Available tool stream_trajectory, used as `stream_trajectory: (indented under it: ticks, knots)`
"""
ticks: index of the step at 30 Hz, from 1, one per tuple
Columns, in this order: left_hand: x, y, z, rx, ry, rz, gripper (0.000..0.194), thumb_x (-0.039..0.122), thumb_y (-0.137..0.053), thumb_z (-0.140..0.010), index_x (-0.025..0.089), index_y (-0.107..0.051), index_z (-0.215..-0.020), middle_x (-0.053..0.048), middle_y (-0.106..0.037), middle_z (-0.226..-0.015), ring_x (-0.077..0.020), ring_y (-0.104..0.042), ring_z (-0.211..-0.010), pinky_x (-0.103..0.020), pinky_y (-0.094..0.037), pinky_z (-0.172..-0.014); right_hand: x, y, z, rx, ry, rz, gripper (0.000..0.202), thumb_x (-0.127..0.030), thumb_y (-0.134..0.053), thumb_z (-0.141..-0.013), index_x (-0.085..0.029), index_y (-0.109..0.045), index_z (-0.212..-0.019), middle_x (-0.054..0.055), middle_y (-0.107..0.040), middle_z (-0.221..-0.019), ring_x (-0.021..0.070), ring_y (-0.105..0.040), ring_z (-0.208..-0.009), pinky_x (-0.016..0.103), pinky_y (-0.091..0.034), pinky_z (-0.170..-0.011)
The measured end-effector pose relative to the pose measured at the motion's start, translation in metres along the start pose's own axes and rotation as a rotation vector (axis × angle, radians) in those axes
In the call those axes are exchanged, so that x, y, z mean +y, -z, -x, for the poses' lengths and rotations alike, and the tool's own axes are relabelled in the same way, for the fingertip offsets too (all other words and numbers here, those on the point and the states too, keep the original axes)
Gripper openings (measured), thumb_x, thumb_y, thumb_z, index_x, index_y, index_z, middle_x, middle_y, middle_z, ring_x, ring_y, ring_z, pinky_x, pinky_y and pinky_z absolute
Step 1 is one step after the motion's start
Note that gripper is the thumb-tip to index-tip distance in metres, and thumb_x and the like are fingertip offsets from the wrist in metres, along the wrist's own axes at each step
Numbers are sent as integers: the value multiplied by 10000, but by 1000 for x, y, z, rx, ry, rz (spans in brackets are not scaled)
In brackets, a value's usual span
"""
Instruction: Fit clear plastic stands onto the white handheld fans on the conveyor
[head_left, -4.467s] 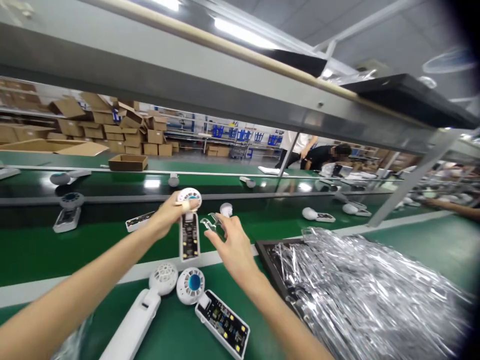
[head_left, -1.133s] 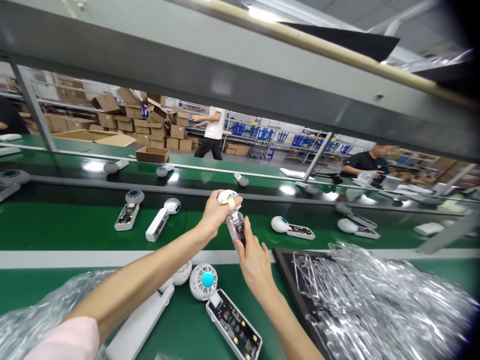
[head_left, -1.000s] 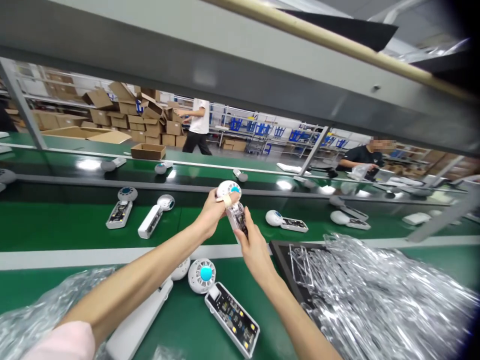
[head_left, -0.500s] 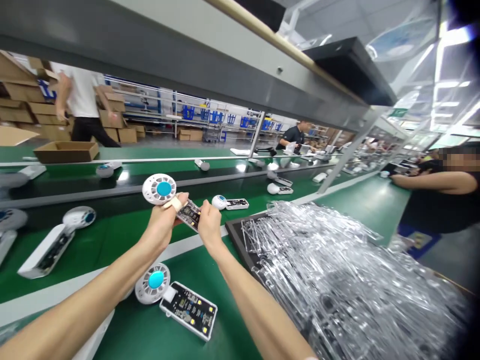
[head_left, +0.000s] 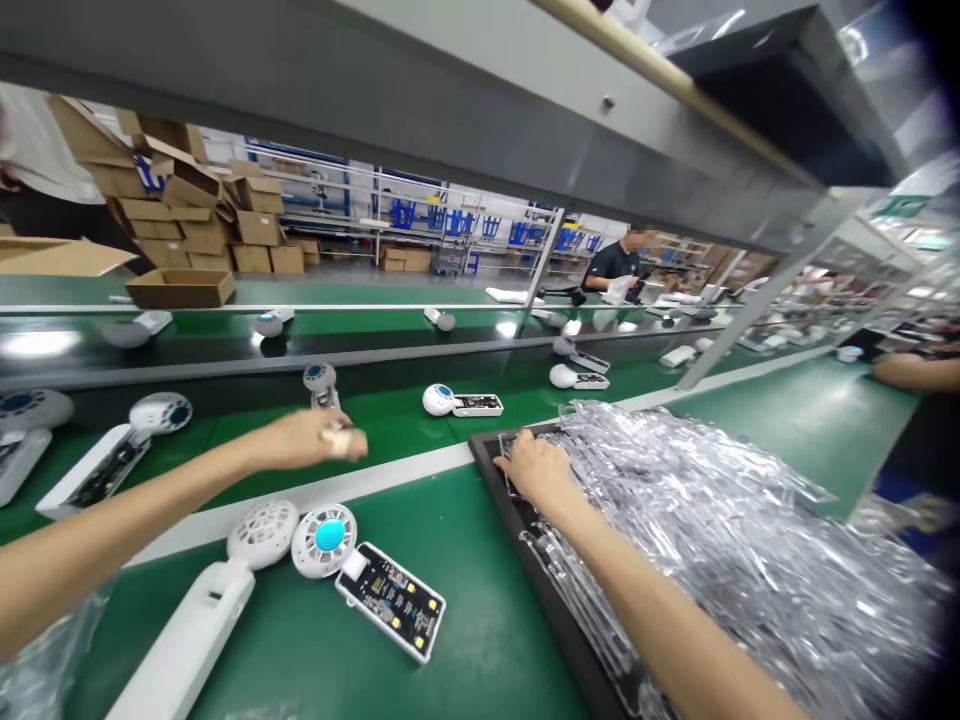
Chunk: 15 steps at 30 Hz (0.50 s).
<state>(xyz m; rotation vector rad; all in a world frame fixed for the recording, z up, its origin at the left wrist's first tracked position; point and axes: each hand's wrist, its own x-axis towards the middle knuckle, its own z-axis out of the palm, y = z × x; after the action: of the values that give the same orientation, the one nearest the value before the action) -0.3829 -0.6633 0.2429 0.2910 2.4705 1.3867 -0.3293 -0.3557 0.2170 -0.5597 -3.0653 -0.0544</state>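
Observation:
My left hand (head_left: 319, 440), blurred by motion, hovers over the near belt edge, a pale wrap on one finger; its grip is unclear. Just behind it on the belt is a small fan unit (head_left: 320, 378). At the corner of a black tray (head_left: 517, 535), my right hand (head_left: 536, 468) has its fingers closed on a clear plastic part (head_left: 507, 482). Many more clear parts (head_left: 675, 510) are heaped there. On the green table, a white fan with a blue centre (head_left: 325, 541) joins an exposed circuit board (head_left: 396, 604). Beside it lies a white fan with its handle (head_left: 184, 640).
Several fan units, one of them at centre (head_left: 463, 404), lie along the green belt. A metal post (head_left: 757, 300) and overhead beam (head_left: 450, 110) frame the line. Clear plastic bags (head_left: 52, 650) lie lower left. A person in black (head_left: 615, 262) sits across.
My left hand has let go of the fan unit, which now lies on the belt behind it. My right hand has moved right from that unit to the tray. The view has shifted left.

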Motion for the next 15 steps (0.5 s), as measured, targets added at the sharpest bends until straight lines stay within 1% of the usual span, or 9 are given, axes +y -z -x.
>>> stream_trajectory:
  ticks: [2,3,4,5,7,8,10,13,15]
  knots:
    - [3,-13,34,-362,-91,-425,543,307,-768,-484,239,-672,-1015,-85,-691,-932,-319,-630,-886,-322,-455,-711,-4,-2,-1,-10,-7,3,399,-246,-592,-849,49,-542,-1114,322,-627,-1038,363,-619,-1052,411,-433,-850]
    - [4,-20,47,-481,-143,-615,599,283,-749,-497,244,-642,-1085,-97,-672,-1009,-327,-616,-928,-335,-454,-734,-5,1,-2,-21,-16,-2,393,-235,-579,-849,58,-551,-1110,321,-626,-1036,366,-619,-1051,413,-434,-851]
    - [4,-26,56,-533,-191,-745,630,254,-727,-510,239,-612,-1129,-107,-648,-1062,-329,-602,-959,-343,-451,-754,-5,5,-1,-34,-27,-9,392,-238,-558,-855,63,-561,-1106,318,-626,-1034,373,-621,-1042,421,-438,-845]
    - [4,-30,62,-539,-227,-822,635,228,-702,-524,228,-584,-1148,-111,-628,-1087,-322,-591,-974,-343,-447,-768,-5,11,2,-44,-34,-18,402,-257,-530,-867,56,-569,-1116,306,-625,-1044,375,-622,-1037,428,-443,-840]
    - [4,-31,62,-510,-263,-842,614,192,-646,-560,217,-530,-1163,-95,-599,-1096,-289,-579,-969,-330,-439,-786,-3,26,15,-54,3,-49,453,-330,-467,-902,-19,-548,-1222,239,-616,-1115,336,-613,-1059,411,-452,-855]
    - [5,-29,59,-492,-279,-807,603,187,-623,-578,217,-504,-1168,-82,-586,-1100,-273,-570,-975,-320,-434,-798,-4,33,25,-54,69,-88,480,-360,-441,-917,-76,-507,-1298,194,-602,-1157,301,-600,-1084,388,-451,-878]
    - [7,-21,47,-456,-313,-730,570,198,-596,-606,212,-470,-1162,-68,-558,-1101,-252,-551,-990,-306,-423,-824,-11,42,52,-59,284,-197,531,-388,-421,-930,-173,-395,-1416,124,-569,-1195,238,-559,-1126,337,-437,-928]
    - [9,-13,31,-448,-371,-656,541,224,-577,-640,210,-442,-1164,-62,-521,-1108,-237,-533,-1013,-297,-416,-843,-35,38,90,-100,575,-315,561,-344,-445,-924,-166,-353,-1449,121,-552,-1137,245,-522,-1111,365,-432,-956]
    - [10,-12,25,-448,-399,-636,549,223,-581,-637,215,-438,-1167,-57,-518,-1101,-234,-532,-1015,-295,-417,-841,-54,24,106,-108,635,-319,536,-297,-473,-908,-166,-397,-1423,123,-556,-1093,261,-522,-1064,394,-460,-918]
